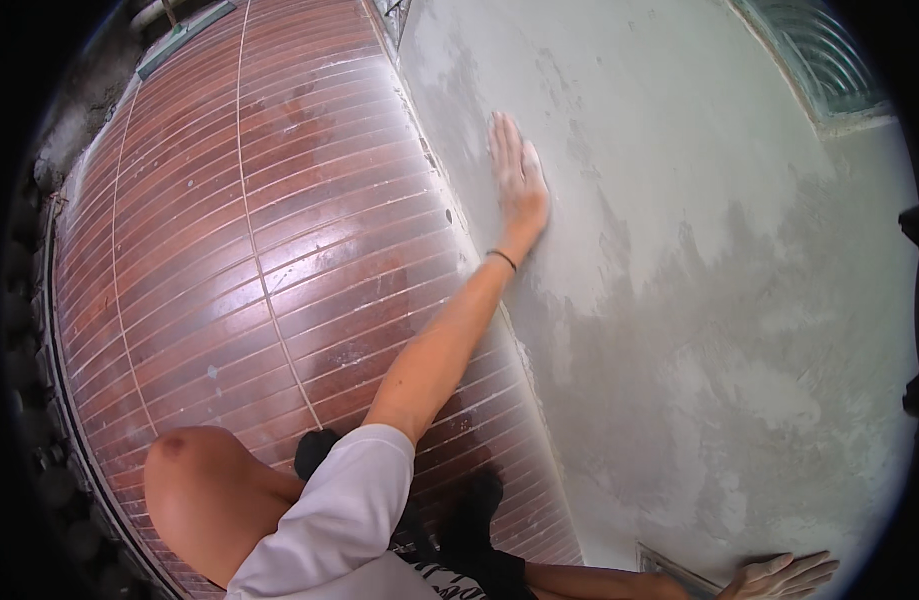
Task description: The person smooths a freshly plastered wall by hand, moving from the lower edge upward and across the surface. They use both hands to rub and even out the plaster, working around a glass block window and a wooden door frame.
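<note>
My left hand (520,180) lies flat on a grey plastered wall (679,260), its fingers stretched out close together and dusted white. A thin dark band circles that wrist. At the lower right, my right hand (782,577) rests on the same grey surface with its fingers extended, also dusted pale. Close to its wrist is a thin metal-edged rectangle (669,566), partly hidden by the arm, and I cannot tell what it is. Neither hand appears to hold anything. The plaster shows uneven light and dark grey patches.
Red-brown ribbed tiles (319,210) cover the floor left of the wall. My bent knee (204,485) and dark footwear (471,505) are low in view. A rippled glass pane (824,60) sits in the wall at upper right. A green bar-shaped object (184,42) lies at the far left.
</note>
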Motion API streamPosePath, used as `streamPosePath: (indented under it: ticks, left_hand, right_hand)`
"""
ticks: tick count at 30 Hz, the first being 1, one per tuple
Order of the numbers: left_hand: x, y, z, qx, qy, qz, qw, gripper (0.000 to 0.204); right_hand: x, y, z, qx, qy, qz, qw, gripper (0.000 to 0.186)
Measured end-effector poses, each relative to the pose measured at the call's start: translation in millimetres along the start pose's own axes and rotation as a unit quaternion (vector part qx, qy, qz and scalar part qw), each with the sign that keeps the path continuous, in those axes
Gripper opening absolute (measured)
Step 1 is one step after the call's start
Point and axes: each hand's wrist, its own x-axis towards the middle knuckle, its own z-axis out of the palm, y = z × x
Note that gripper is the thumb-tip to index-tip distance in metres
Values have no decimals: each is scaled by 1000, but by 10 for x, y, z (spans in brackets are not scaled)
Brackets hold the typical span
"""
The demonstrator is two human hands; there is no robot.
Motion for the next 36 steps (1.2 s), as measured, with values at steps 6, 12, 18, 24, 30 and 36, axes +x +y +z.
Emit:
streamPosePath:
  ticks: [6, 12, 18, 24, 30, 36]
  left_hand:
    - [-945, 211, -13, 35, -73, 79, 994, 58]
    - [-1139, 230, 120, 21, -34, 41, 998, 57]
    - [72, -6, -2, -13, 22, 0, 1000, 57]
    - [-1770, 233, 32, 20, -53, -132, 990, 55]
    - [-839, -364, -35, -31, 1, -119, 992, 54]
    - [-1262, -194, 25, 24, -13, -56, 998, 55]
  right_hand:
    - [-108, 102, 96, 12, -7, 1, 1000, 63]
    - [-117, 99, 83, 8, -10, -10, 1000, 62]
    - [-77, 47, 86, 35, 4, -2, 999, 60]
    - [-75, 52, 52, 45, 9, -40, 998, 58]
    - [-51, 56, 33, 59, 5, -67, 996, 58]
    - [-56, 31, 54, 58, 17, -54, 997, 58]
